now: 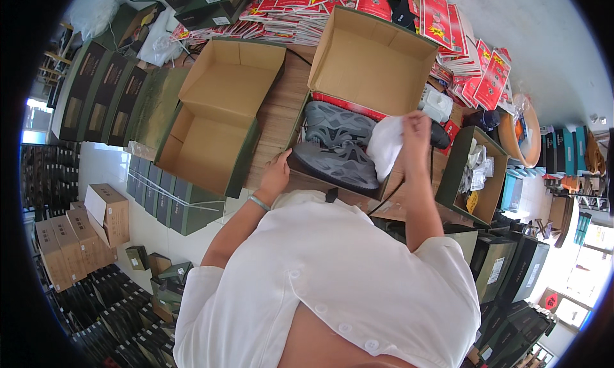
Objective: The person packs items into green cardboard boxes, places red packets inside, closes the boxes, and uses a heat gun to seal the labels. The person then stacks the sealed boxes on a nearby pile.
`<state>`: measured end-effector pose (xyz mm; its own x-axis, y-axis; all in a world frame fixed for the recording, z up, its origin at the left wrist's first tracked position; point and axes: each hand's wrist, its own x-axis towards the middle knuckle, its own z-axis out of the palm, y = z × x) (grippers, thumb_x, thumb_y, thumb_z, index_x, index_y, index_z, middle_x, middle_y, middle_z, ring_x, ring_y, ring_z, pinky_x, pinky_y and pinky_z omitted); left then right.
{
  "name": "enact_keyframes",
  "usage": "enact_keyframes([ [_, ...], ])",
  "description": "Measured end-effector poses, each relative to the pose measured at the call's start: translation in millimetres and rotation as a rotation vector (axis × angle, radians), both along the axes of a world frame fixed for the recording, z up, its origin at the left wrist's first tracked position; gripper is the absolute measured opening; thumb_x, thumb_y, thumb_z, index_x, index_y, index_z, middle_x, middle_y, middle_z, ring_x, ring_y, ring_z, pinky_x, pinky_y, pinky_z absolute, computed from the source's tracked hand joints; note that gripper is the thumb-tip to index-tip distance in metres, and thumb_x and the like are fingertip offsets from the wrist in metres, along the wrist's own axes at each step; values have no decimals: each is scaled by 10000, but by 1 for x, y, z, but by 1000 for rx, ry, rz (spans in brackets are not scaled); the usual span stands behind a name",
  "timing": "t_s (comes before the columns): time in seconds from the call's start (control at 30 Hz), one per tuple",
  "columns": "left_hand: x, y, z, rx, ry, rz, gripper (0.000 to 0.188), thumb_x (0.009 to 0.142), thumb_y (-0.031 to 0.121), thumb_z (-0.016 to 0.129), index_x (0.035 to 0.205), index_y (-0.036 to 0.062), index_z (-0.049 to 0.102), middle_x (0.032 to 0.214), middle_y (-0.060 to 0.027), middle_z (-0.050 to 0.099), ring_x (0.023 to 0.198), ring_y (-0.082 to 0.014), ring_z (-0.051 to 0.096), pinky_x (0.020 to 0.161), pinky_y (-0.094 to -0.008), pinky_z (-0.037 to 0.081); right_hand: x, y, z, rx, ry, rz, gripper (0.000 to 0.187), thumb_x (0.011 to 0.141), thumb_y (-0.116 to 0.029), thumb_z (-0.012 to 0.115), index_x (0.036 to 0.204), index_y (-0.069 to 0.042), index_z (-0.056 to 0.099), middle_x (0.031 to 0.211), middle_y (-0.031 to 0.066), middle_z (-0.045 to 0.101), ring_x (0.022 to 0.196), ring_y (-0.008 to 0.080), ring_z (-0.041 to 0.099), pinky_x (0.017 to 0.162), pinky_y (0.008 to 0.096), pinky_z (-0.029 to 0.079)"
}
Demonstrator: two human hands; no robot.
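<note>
At my far left lies an empty box (214, 122), stiff brown cardboard inside, dark green outside, its lid flipped up and back on the wooden bench (281, 106). Just right of it my left hand (276, 172) rests on the near left corner of the shoe box (368, 61), fingers curled loosely over the edge and touching the card wall; it grips nothing else. That box is the same brown card, its lid standing upright behind. Inside lie two grey shoes (339, 150), side by side, their uppers ridged and wavy with a matte, rubbery look. Over the right end of the box my right hand (414, 130) is raised, fingers pinched closed on a sheet of white paper (385, 145), thin, soft and crumpled, which hangs down against the shoes' right ends. Further right stands a smaller open green box (476, 176) holding pale little packets, and behind everything spread glossy red leaflets (473, 67) in loose stacks.
</note>
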<state>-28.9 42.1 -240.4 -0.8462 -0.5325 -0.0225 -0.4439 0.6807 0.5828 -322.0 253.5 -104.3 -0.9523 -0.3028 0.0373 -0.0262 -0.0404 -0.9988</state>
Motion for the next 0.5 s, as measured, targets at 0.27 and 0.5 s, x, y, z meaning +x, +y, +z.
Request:
enact_keyframes([
  [0.27, -42, 3, 83, 149, 102, -60, 513, 898, 218, 622, 1362, 72, 459, 1327, -236, 509, 1174, -409, 521, 997, -444, 428, -21, -2, 220, -653, 79, 278, 221, 1009, -158, 490, 1198, -43, 499, 1109, 64, 608, 1008, 159, 617, 902, 317, 508],
  [0.5, -90, 39, 204, 694, 802, -94, 1008, 789, 265, 810, 1509, 28, 145, 1399, -181, 443, 1295, -267, 430, 1099, -359, 323, 32, -102, 217, -456, -112, 654, 307, 988, -184, 546, 1256, -44, 494, 956, 18, 612, 781, 91, 575, 718, 241, 481],
])
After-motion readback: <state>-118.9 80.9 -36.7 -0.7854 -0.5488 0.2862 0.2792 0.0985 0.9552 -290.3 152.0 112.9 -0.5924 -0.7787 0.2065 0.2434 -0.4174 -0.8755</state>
